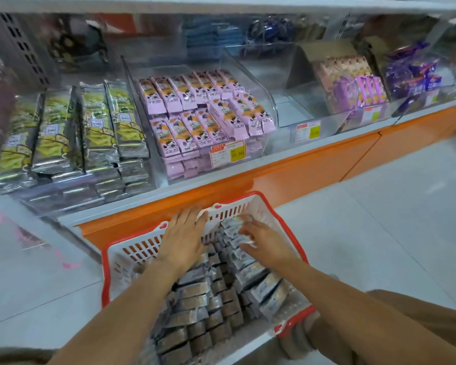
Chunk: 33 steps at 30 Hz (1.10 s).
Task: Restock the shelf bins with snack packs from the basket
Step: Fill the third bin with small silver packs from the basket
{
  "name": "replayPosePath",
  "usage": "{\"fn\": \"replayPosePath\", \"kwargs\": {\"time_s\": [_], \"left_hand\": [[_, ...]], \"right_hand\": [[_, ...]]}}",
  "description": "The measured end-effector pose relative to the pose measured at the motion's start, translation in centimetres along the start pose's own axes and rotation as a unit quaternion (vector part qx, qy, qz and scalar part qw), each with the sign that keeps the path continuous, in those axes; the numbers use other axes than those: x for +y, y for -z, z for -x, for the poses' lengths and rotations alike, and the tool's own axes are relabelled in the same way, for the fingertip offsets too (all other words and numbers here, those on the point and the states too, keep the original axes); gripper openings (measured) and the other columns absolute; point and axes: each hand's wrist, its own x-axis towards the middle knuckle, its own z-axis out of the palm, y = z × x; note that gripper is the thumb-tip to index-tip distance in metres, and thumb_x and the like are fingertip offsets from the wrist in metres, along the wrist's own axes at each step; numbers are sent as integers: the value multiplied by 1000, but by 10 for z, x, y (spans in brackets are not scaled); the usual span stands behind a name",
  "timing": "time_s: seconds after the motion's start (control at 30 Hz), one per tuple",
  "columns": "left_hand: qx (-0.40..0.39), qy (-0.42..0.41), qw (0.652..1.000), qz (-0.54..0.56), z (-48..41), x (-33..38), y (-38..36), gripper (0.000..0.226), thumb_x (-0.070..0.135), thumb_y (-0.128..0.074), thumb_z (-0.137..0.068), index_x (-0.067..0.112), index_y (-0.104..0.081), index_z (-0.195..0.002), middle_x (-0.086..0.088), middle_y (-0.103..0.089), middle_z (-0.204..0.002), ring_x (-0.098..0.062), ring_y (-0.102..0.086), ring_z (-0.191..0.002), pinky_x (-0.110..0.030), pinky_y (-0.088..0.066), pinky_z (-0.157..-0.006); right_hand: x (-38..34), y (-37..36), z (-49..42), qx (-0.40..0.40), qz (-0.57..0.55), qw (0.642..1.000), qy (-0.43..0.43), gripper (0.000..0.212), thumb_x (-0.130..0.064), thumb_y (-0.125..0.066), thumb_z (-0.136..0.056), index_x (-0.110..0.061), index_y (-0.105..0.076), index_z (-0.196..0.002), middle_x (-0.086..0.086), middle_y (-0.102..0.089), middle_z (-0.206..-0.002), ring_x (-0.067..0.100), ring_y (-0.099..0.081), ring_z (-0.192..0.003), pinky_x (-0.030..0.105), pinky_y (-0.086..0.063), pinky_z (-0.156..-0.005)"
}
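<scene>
Snack packs (200, 312), grey and brown ones, are stacked in rows filling one white basket (140, 248) with a red rim. It sits on the pale tiled floor (379, 233), right up against the orange base of the shelf (221, 177).

On my feed I count five clear bins along the front of that shelf. The first holds long green-and-silver packs (71, 133), four across on top. The next holds pink packs (195, 109) in two rows. Then comes a see-through bin (287, 101) with a price label on its front, then one with purple and pink packs (353, 88) beside a cardboard piece, and last one with dark blue-purple wrappers (411, 72).

Both hands are in the basket. The left hand (184, 238) lies flat, fingers straight and close together, tips at the far wall. The right hand (263, 238) has its fingers curled round a few light packs at the far end.
</scene>
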Motion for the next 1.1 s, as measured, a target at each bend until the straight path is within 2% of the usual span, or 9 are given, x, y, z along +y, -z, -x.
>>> {"fn": "replayPosePath", "kwargs": {"time_s": [0.1, 0.17, 0.37, 0.53, 0.63, 0.73, 0.87, 1.0, 1.1], "left_hand": [[-60, 23, 998, -23, -2, -8, -22, 77, 34, -54, -96, 10, -13, -158, -13, -12, -164, -30, -10, -151, -44, 1, -122], [-77, 35, 996, -39, -1, -12, -37, 81, 37, -50, -98, 8, -3, -158, -12, -6, -165, -29, -6, -152, -46, 2, -123], [-79, 52, 995, -31, 0, -14, -62, 90, 36, -63, -89, 3, -14, -156, -16, -21, -161, -33, -21, -149, -50, -13, -123], [-71, 75, 994, -25, 0, -11, -74, 92, 32, -71, -81, 2, -24, -154, -17, -31, -157, -36, -29, -145, -53, -19, -121], [-65, 84, 994, -29, -1, -10, -81, 95, 33, -77, -75, 1, -30, -152, -19, -37, -154, -37, -34, -142, -54, -21, -119], [-57, 93, 994, -21, -2, -8, -87, 100, 35, -82, -71, 0, -32, -150, -20, -39, -152, -38, -35, -140, -54, -19, -118], [-42, 99, 994, -20, -3, -7, -90, 100, 33, -83, -69, 0, -33, -150, -19, -40, -151, -38, -36, -140, -56, -21, -118], [-39, 117, 992, -7, -2, -4, -90, 98, 30, -83, -70, 1, -34, -150, -19, -40, -151, -37, -35, -141, -54, -17, -119], [-31, 127, 991, 15, -3, -1, -87, 93, 25, -80, -72, 1, -36, -150, -18, -41, -151, -36, -34, -142, -52, -17, -120]], "right_hand": [[13, -26, -5, -57, 54, 997, -22, 32, -23, -65, -89, -15, -61, -119, 6, -57, -127, 25, -54, -117, 35, -48, -89], [22, -41, -7, -92, 84, 992, -29, 36, -22, -63, -89, -16, -58, -124, 6, -56, -124, 26, -53, -116, 39, -49, -88], [34, -61, -18, -145, 191, 971, -5, 42, -15, -63, -87, -16, -49, -126, 9, -46, -127, 30, -46, -118, 38, -45, -86], [39, -61, -26, -163, 222, 960, 46, 40, -15, -67, -85, -13, -51, -122, 10, -48, -126, 32, -47, -116, 40, -41, -96], [45, -57, -29, -150, 197, 965, 81, 33, -19, -70, -84, -10, -59, -114, 11, -54, -119, 31, -51, -112, 40, -42, -95], [48, -51, -30, -115, 147, 977, 102, 31, -20, -73, -81, -7, -63, -107, 11, -57, -110, 32, -56, -103, 41, -49, -82], [46, -38, -40, -102, 75, 987, 100, 33, -22, -76, -78, -8, -62, -104, 9, -58, -102, 27, -58, -89, 32, -44, -70], [38, -17, -48, -98, -8, 995, 34, 30, -27, -73, -81, -18, -54, -103, -2, -59, -90, 13, -56, -74, 29, -47, -66], [36, -2, -48, -85, -87, 993, -6, 43, -27, -73, -82, -28, -46, -115, -8, -58, -85, 4, -58, -67, 18, -48, -62]]}}
